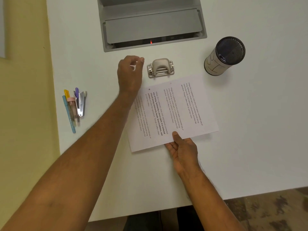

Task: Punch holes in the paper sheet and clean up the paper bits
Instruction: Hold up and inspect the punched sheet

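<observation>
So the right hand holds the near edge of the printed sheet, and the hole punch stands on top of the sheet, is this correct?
Not quite. In the head view the hole punch stands on the bare table, just beyond the sheet's far edge, not on it. The right hand does hold the near edge.

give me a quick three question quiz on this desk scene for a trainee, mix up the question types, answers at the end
1. True or false: the right hand pinches the near edge of the paper sheet.
2. What stands just beyond the sheet's far edge? A) hole punch B) stapler C) cylindrical cup
3. Fill in: the left hand hovers beside the punch, to its ____.

Key: 1 true; 2 A; 3 left. One hole shows in the sheet's far edge.
</observation>
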Demonstrator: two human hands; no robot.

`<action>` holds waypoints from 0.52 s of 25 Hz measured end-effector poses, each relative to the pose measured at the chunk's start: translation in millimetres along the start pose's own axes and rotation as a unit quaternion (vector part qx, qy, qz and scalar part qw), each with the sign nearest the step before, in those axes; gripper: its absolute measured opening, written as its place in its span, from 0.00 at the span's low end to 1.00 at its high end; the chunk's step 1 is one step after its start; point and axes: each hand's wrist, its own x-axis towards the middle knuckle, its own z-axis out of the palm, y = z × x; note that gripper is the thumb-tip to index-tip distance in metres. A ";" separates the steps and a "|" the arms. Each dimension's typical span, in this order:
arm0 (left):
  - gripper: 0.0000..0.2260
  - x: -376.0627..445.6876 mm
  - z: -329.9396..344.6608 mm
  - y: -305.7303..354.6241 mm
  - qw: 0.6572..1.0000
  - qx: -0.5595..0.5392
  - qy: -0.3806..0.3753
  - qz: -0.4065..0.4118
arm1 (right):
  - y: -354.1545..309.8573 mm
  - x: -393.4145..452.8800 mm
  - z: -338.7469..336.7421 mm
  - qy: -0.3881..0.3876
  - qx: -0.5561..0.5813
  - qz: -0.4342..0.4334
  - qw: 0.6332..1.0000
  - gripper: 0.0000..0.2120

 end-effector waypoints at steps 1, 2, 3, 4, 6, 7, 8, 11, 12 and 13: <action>0.09 -9.0 -6.4 -4.7 1.000 -0.002 0.008 -0.009 | -2.0 -1.4 -3.4 -0.010 -0.015 -0.004 1.000 0.11; 0.07 -18.2 -13.1 -8.9 1.000 0.000 0.001 -0.017 | -4.9 -2.0 -7.0 -0.020 -0.031 -0.008 0.999 0.10; 0.07 -26.7 -19.8 -13.2 1.000 0.006 -0.015 -0.026 | -9.5 -2.0 -10.5 -0.030 -0.048 -0.011 0.998 0.10; 0.07 -35.0 -27.4 -17.5 0.999 0.012 -0.036 -0.037 | -14.9 -1.6 -14.1 -0.042 -0.069 -0.012 0.997 0.10; 0.09 -48.4 -40.7 -24.8 0.995 0.017 -0.080 -0.059 | -29.2 2.3 -21.0 -0.069 -0.126 -0.009 0.990 0.09; 0.11 -55.1 -47.8 -28.4 0.992 0.015 -0.102 -0.072 | -37.1 3.8 -23.0 -0.083 -0.159 -0.003 0.984 0.07; 0.12 -60.9 -53.8 -31.3 0.989 0.010 -0.121 -0.087 | -45.9 5.9 -23.9 -0.096 -0.190 0.002 0.977 0.06; 0.15 -75.5 -70.2 -36.5 0.975 -0.023 -0.163 -0.151 | -72.1 11.0 -19.2 -0.139 -0.271 0.011 0.952 0.12; 0.16 -80.5 -76.0 -37.9 0.967 -0.050 -0.178 -0.175 | -80.7 10.8 -15.3 -0.153 -0.305 0.007 0.940 0.14; 0.17 -85.5 -81.1 -39.4 0.958 -0.085 -0.193 -0.195 | -88.9 10.0 -11.1 -0.164 -0.339 -0.002 0.926 0.15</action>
